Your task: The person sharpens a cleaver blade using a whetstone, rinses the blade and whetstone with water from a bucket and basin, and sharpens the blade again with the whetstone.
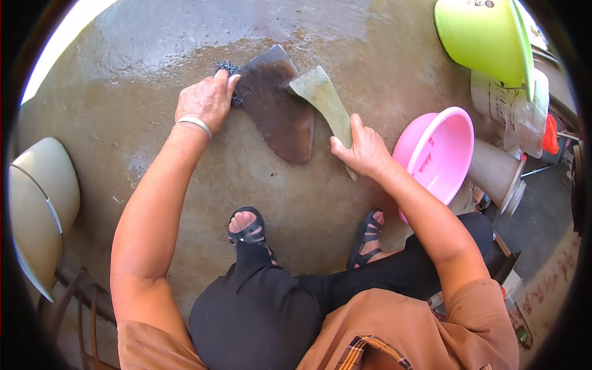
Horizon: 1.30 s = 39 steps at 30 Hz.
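Note:
My left hand (206, 98) is closed round a dark, frayed scouring pad (228, 66), which shows beyond the fingers and below the thumb. The pad meets the left edge of a large, flat, dark brown plate (275, 111) with a curved lower end and a greyish rim. My right hand (365, 148) grips the narrow end of a pale green, flared, paddle-like piece (327, 102). Its broad end overlaps the plate's upper right edge; whether the two are joined, I cannot tell. Wet concrete floor (185, 209) lies beneath them.
Close to my right forearm, a pink basin (435, 154) stands tilted. Beyond it are a lime-green tub (481, 40), a clear plastic bag (524, 117) and a grey cylinder (493, 169). At left stands a pale bucket (46, 185). My sandaled feet (248, 228) are below the plate.

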Tool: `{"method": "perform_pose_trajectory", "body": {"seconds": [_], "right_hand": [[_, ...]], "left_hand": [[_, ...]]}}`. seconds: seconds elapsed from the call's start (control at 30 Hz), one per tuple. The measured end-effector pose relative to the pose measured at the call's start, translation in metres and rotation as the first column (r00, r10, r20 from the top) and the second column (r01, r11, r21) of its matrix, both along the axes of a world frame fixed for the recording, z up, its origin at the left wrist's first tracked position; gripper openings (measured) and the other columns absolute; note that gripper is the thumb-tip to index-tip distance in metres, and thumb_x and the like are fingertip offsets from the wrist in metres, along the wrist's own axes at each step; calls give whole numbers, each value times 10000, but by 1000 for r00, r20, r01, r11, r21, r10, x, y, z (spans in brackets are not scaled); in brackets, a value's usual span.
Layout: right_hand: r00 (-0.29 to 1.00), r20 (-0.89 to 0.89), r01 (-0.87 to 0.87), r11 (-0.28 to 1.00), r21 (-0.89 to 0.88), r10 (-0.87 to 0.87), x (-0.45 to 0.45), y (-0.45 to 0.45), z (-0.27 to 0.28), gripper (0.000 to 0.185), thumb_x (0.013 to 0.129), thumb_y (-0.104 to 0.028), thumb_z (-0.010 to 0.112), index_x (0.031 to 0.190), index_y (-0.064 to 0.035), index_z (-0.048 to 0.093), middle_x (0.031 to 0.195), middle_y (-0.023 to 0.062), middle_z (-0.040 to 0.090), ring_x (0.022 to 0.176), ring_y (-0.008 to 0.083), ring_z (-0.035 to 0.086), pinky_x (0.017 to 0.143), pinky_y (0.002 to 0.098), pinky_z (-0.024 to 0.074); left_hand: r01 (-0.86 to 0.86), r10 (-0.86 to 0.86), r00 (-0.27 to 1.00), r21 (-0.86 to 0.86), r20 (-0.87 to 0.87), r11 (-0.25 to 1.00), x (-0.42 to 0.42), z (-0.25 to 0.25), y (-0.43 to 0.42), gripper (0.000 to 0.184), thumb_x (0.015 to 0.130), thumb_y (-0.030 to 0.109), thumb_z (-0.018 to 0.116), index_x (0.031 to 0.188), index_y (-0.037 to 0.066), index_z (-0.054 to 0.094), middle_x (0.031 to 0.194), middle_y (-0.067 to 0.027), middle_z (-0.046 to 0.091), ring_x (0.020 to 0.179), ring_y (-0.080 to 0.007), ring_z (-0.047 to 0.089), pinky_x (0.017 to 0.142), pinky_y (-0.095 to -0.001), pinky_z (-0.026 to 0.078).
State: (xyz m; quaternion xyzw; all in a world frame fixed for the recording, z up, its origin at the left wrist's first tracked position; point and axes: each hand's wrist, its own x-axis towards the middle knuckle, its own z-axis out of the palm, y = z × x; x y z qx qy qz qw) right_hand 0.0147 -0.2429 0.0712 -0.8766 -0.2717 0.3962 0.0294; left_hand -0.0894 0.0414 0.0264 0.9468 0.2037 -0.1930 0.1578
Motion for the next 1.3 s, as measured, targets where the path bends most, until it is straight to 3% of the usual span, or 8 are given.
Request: {"method": "perform_pose_trajectory", "body": {"seconds": [0.3, 0.37, 0.47, 0.57, 0.83, 0.9, 1.1, 1.3], "right_hand": [[999, 38, 10, 1000, 23, -11, 20, 71, -7, 657, 790, -527, 540, 1088, 52, 457, 992, 294, 618, 977, 409, 610, 872, 464, 474], [1000, 26, -14, 999, 29, 13, 24, 75, -5, 660, 792, -526, 538, 1092, 57, 456, 991, 297, 617, 980, 406, 610, 873, 461, 473], [997, 46, -61, 997, 57, 59, 28, 78, -7, 655, 793, -524, 537, 1082, 58, 456, 983, 295, 620, 977, 403, 612, 869, 459, 476], [993, 76, -91, 994, 63, 86, 30, 74, -2, 626, 796, -514, 543, 1052, 51, 462, 937, 299, 625, 943, 415, 618, 842, 468, 485], [996, -78, -43, 991, -123, 34, -63, -71, 32, 569, 791, -447, 590, 1033, 19, 368, 753, 287, 612, 741, 445, 634, 682, 506, 523], [994, -113, -30, 989, -146, 14, -64, -68, 31, 560, 793, -446, 587, 1021, 16, 371, 751, 285, 613, 739, 447, 633, 679, 508, 518], [992, 112, -71, 993, 90, 61, 3, 45, -7, 573, 801, -467, 576, 1023, 24, 380, 801, 298, 622, 783, 459, 622, 731, 508, 504], [1000, -3, -3, 1000, -28, 3, -40, -51, 11, 566, 786, -450, 600, 1027, 9, 372, 783, 290, 619, 778, 451, 630, 707, 527, 507]], "left_hand": [[-14, 14, 999, 19, -37, 1000, -8, 2, -10, 412, 979, 435, 353, 911, 61, 513, 841, -173, 648, 841, -374, 633, 707, -469, 499], [-25, 14, 983, 60, 183, 998, -17, 2, -14, 369, 968, 421, 394, 994, 71, 508, 916, -168, 607, 852, -377, 625, 705, -476, 502], [-61, 27, 965, 122, 260, 991, -26, 3, -26, 365, 957, 413, 423, 1112, 88, 481, 1007, -166, 546, 865, -393, 614, 708, -489, 504], [-117, 114, 991, 46, 62, 992, -22, 6, -23, 385, 958, 412, 417, 1195, 111, 451, 1076, -179, 520, 876, -407, 610, 718, -498, 505], [-80, 78, 996, 35, 47, 996, -17, -1, -18, 296, 966, 389, 412, 1080, 122, 471, 994, -198, 529, 881, -389, 618, 711, -488, 519], [-60, 59, 997, 19, 45, 998, -16, -1, -17, 292, 968, 376, 413, 1038, 102, 482, 975, -188, 531, 874, -381, 615, 712, -483, 516], [-8, 4, 992, 34, 128, 999, -20, -8, -14, 300, 975, 366, 394, 979, 86, 503, 947, -166, 546, 858, -374, 618, 716, -472, 509], [-65, 61, 994, 42, 89, 997, -21, -7, -14, 317, 971, 393, 398, 994, 98, 512, 979, -166, 539, 873, -369, 619, 715, -477, 514]]}}
